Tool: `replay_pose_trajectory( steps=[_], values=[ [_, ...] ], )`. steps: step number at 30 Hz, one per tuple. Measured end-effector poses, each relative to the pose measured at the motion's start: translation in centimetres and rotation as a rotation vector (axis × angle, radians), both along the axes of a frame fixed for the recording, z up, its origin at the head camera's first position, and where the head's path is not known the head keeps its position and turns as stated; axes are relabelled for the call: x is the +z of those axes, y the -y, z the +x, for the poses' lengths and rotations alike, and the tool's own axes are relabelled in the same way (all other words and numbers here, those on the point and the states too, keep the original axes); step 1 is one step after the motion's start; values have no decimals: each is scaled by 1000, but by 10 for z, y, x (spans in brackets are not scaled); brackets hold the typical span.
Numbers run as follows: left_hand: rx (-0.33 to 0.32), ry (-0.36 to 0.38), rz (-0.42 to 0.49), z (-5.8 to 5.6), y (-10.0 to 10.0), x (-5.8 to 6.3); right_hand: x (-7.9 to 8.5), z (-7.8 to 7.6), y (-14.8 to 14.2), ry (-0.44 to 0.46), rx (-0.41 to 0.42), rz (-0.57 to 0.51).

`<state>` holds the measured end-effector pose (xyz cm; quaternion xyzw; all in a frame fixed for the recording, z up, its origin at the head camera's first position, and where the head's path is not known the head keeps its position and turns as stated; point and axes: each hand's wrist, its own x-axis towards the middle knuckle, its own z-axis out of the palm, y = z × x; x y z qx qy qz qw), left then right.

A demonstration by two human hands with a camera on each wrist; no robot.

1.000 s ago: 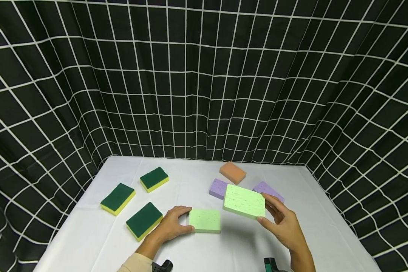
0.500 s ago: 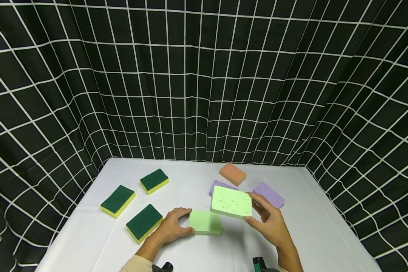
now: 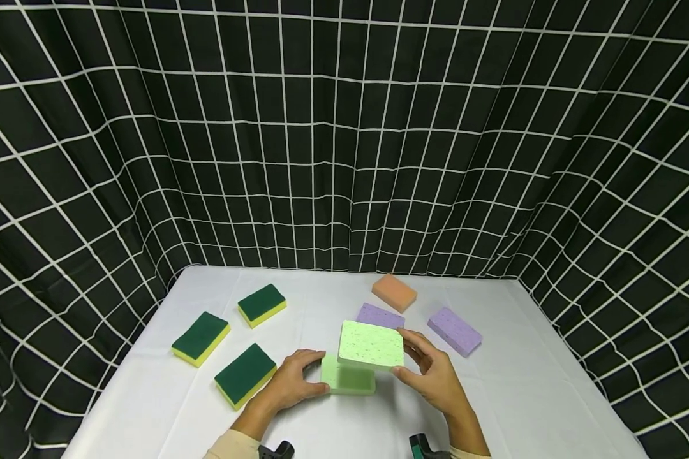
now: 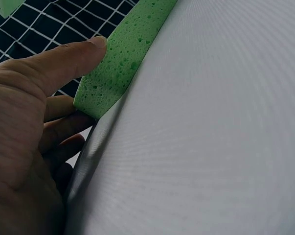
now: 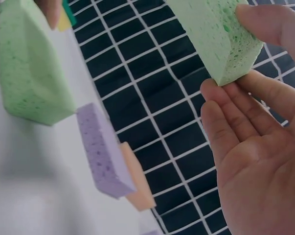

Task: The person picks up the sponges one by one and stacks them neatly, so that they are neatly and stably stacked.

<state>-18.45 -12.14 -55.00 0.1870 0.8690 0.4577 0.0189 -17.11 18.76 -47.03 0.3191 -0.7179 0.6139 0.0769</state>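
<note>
1. The right hand (image 3: pixel 433 376) grasps the upper green sponge (image 3: pixel 371 344) by its right end, between thumb and fingertips; the sponge is held above the lower one, apart from it.
2. The left hand (image 3: pixel 289 380) pinches the left end of the lower green sponge (image 3: pixel 353 384); this lies on the tabletop (image 3: pixel 528 401), roughly midway between the left and right edges.
3. The step in hand looks like stacking; the next move probably calls for aligning the edges, then lowering gently.
4. Farther out, two purple sponges (image 3: pixel 455 331) and an orange sponge (image 3: pixel 394 292) lie toward the far-right corner; three green-and-yellow sponges (image 3: pixel 245 375) lie nearer the left edge; no brand, label or writing is readable.
</note>
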Motion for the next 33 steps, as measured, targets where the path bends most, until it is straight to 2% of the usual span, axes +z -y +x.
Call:
replay_pose_trajectory(
  steps=[6,13,18,24,33],
  values=[
    [-3,-7,-3,-2,-1,2,-9,-2,6,46,-20,16],
    [0,-4,-17,-2,-1,1,-28,-8,14,93,-8,54],
    [0,-7,-14,-1,-2,2,-39,-11,18,166,-17,96],
    [5,-9,-5,-1,-1,1,-46,-10,22,247,-12,121],
    [-7,-19,11,-1,-1,-1,-58,-12,26,231,17,115]
  ],
)
